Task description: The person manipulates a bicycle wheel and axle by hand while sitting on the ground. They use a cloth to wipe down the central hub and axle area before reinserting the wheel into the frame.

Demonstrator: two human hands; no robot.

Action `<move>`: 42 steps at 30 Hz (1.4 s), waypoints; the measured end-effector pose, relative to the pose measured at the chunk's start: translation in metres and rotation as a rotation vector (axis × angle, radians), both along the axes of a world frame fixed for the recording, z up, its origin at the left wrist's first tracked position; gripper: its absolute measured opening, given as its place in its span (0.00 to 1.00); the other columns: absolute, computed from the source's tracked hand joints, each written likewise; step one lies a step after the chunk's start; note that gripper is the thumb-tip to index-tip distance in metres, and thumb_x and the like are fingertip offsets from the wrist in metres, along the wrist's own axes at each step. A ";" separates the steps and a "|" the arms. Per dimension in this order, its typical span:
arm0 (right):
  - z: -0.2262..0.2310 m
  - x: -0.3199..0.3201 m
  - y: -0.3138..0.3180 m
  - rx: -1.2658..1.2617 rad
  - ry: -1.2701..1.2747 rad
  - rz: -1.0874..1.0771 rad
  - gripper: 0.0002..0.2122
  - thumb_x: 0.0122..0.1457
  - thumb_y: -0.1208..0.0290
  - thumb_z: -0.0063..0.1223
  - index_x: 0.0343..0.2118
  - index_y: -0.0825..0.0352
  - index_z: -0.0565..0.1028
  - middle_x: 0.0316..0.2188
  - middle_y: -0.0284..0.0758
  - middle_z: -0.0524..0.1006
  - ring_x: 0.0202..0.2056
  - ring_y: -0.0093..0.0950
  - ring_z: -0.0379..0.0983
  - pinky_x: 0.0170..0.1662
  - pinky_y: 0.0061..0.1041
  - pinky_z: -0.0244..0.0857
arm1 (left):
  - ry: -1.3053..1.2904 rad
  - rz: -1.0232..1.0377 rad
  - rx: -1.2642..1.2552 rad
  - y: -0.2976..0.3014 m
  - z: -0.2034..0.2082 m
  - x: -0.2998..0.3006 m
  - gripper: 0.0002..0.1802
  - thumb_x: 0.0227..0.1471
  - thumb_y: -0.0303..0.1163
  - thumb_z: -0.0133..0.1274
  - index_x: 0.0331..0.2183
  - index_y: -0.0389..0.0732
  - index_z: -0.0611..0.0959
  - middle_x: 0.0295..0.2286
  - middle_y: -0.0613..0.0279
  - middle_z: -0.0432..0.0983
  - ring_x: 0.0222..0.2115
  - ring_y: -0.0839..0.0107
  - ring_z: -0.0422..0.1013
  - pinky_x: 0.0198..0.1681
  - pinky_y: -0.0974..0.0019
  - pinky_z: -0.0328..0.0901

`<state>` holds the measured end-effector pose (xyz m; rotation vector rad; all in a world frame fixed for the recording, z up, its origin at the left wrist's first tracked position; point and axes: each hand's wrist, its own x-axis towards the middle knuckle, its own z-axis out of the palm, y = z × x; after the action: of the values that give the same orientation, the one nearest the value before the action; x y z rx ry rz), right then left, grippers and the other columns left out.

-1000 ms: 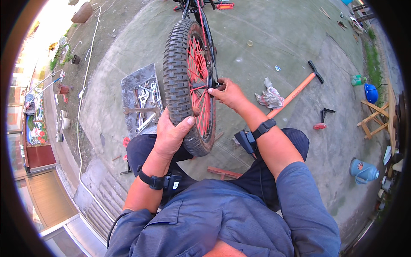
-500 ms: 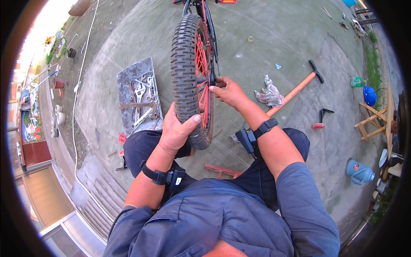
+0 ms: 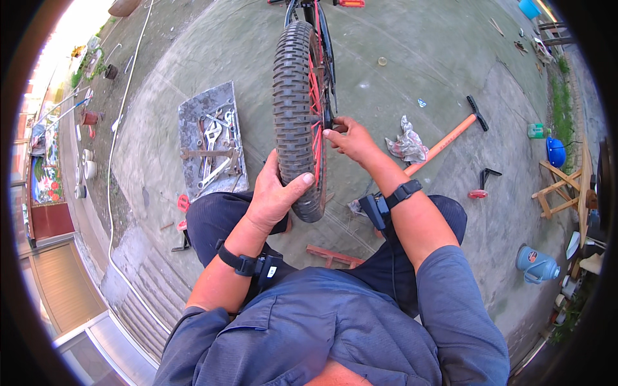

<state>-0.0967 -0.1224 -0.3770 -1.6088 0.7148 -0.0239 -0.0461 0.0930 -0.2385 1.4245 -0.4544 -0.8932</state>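
Grip on the knobby bicycle tyre (image 3: 295, 116) is taken by the left hand (image 3: 273, 196), clasped over the near end of the tread, while the right hand (image 3: 351, 138) is pinched at the hub on the right side of the red-spoked wheel (image 3: 315, 122); what the fingertips hold there cannot be told. The wheel stands upright between the knees, its far end in the bicycle frame (image 3: 315, 9). The step is judged best done with the tyre kept steady by the left palm so that the axle fitting is worked squarely, not tilted. Spanners lie on a grey tool tray (image 3: 193, 116) to the left; an orange-handled hammer (image 3: 450, 138) and a crumpled rag (image 3: 407, 145) lie right.
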 end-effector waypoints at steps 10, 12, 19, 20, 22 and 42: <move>0.008 -0.001 0.000 0.043 0.012 -0.005 0.29 0.57 0.61 0.61 0.56 0.73 0.66 0.41 0.38 0.75 0.34 0.25 0.74 0.33 0.25 0.70 | 0.003 -0.019 -0.004 0.003 -0.005 0.003 0.39 0.48 0.41 0.63 0.55 0.33 0.66 0.46 0.53 0.73 0.47 0.67 0.70 0.54 0.62 0.63; 0.009 -0.001 0.000 0.047 0.013 -0.004 0.29 0.57 0.61 0.61 0.56 0.73 0.66 0.41 0.38 0.75 0.34 0.25 0.74 0.33 0.25 0.70 | -0.001 -0.018 0.000 0.004 -0.007 0.004 0.39 0.48 0.41 0.63 0.56 0.33 0.66 0.46 0.53 0.73 0.47 0.67 0.70 0.54 0.61 0.63; 0.035 -0.008 0.004 -0.005 0.056 0.004 0.28 0.59 0.58 0.60 0.55 0.72 0.67 0.41 0.38 0.75 0.34 0.25 0.75 0.33 0.24 0.70 | 0.033 -0.062 0.000 0.004 -0.005 0.011 0.40 0.48 0.44 0.63 0.56 0.33 0.66 0.47 0.54 0.73 0.48 0.67 0.70 0.55 0.62 0.62; 0.043 -0.011 0.006 -0.022 0.057 0.019 0.27 0.59 0.57 0.59 0.54 0.72 0.67 0.41 0.37 0.75 0.35 0.25 0.75 0.33 0.24 0.70 | 0.034 -0.072 -0.006 0.004 -0.006 0.014 0.40 0.48 0.44 0.62 0.55 0.33 0.67 0.47 0.54 0.73 0.48 0.67 0.70 0.55 0.62 0.62; 0.068 -0.016 0.011 0.101 0.017 0.113 0.26 0.61 0.56 0.56 0.53 0.71 0.68 0.42 0.37 0.75 0.35 0.24 0.75 0.34 0.24 0.71 | 0.023 -0.092 -0.009 0.005 -0.005 0.020 0.39 0.49 0.47 0.62 0.54 0.32 0.68 0.46 0.55 0.73 0.47 0.69 0.69 0.54 0.63 0.62; 0.117 -0.034 0.038 0.507 -0.324 0.362 0.24 0.63 0.61 0.55 0.56 0.73 0.68 0.48 0.38 0.75 0.50 0.25 0.70 0.54 0.26 0.65 | -0.113 -0.054 -0.075 -0.024 -0.027 0.075 0.34 0.67 0.54 0.32 0.46 0.31 0.78 0.40 0.57 0.78 0.41 0.72 0.73 0.47 0.67 0.66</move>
<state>-0.1307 -0.0849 -0.2603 -1.1841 0.1502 0.1470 0.0293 0.0695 -0.2652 1.4037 -0.6081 -0.8328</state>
